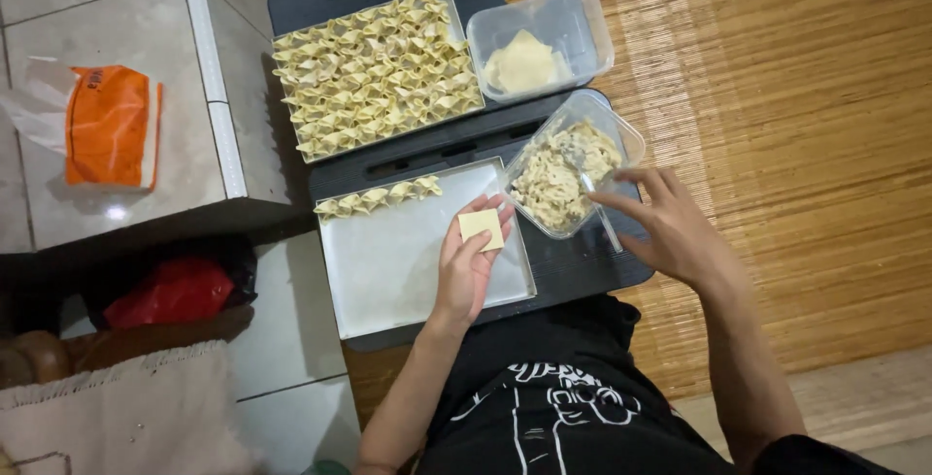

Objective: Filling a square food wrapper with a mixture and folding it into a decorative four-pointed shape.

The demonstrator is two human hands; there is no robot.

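Note:
My left hand (468, 260) is palm up over the near white tray (388, 271) and holds a small square dumpling wrapper (482, 227) on its fingers. My right hand (665, 223) grips a spoon (600, 208) whose tip is in a clear plastic tub of pale minced filling (563, 172), tilted toward me. A short row of folded dumplings (379, 197) lies along the near tray's far edge.
A far tray (374, 72) is packed with several folded dumplings. A clear tub holds a stack of wrappers (524, 60). Both trays sit on black stands (582, 271) over a woven mat (777, 145). An orange-and-white bag (102, 126) lies on a tiled ledge at left.

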